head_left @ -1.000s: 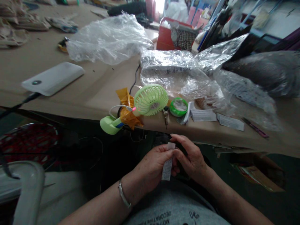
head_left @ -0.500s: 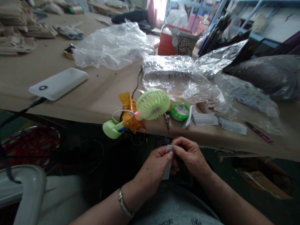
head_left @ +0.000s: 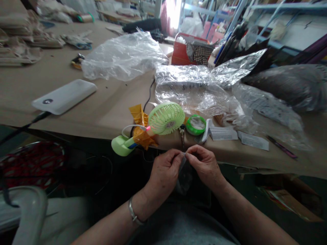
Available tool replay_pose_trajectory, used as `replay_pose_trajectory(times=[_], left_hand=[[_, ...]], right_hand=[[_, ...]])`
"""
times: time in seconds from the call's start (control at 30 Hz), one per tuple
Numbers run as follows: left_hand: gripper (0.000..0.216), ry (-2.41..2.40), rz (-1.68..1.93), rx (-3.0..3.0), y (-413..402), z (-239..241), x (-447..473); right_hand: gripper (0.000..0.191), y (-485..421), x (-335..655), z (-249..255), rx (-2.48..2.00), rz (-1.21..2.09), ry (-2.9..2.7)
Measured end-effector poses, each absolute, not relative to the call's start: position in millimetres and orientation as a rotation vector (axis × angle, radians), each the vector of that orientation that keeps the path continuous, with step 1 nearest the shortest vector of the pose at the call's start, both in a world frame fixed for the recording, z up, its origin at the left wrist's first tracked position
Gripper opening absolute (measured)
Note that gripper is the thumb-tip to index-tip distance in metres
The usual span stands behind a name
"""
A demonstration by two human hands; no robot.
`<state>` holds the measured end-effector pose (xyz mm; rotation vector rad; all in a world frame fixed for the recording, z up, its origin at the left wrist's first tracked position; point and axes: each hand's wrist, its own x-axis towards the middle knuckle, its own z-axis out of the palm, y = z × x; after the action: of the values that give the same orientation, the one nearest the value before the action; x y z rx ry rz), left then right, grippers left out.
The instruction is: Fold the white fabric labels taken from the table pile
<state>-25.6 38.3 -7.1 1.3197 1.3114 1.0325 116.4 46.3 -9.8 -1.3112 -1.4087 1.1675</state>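
In front of my lap, just off the table's near edge, my left hand (head_left: 165, 172) pinches a thin white label strip (head_left: 182, 164) between thumb and fingers. My right hand (head_left: 204, 164) is closed in a pinch at the strip's upper end, fingertips touching those of the left. The strip hangs down between both hands, blurred and partly hidden by the left thumb. Right above the hands on the table lie a small pointed tool (head_left: 182, 133), a round green tub (head_left: 196, 124) and a stack of printed white labels (head_left: 223, 133).
A green fan (head_left: 166, 118) is fixed to the table edge with orange tape (head_left: 142, 136). Clear plastic bags (head_left: 122, 56) spread over the table (head_left: 107, 112). A white power bank (head_left: 66, 96) lies left; more labels (head_left: 253, 140) and a slim purple-handled tool (head_left: 282, 147) lie right.
Both hands have risen slightly toward the table edge. The label strip, earlier showing its printed face, now appears narrower and turned. The camera has tilted up a little.
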Motion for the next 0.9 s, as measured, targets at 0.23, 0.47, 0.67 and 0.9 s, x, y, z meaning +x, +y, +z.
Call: replay_pose_trajectory(times=[0.23, 0.47, 0.67, 0.9], left_hand=[[0.016, 1.317, 1.066, 1.372, 41.4, -4.9, -25.1], [0.017, 1.341, 1.061, 1.387, 44.1, -6.5, -24.8], [0.018, 1.365, 1.044, 1.397, 46.4, -3.2, -24.5], [0.018, 1.360, 1.046, 1.379, 48.6, -7.2, -24.6]], right_hand=[[0.011, 49.0, 117.4, -10.0, -1.326, 1.051, -1.483], [0.011, 51.5, 115.7, -10.7, -1.317, 1.013, -1.515], [0.011, 51.9, 116.4, -10.5, -1.333, 0.998, -1.526], [0.011, 52.9, 115.0, -12.6, -1.332, 0.972, -1.525]])
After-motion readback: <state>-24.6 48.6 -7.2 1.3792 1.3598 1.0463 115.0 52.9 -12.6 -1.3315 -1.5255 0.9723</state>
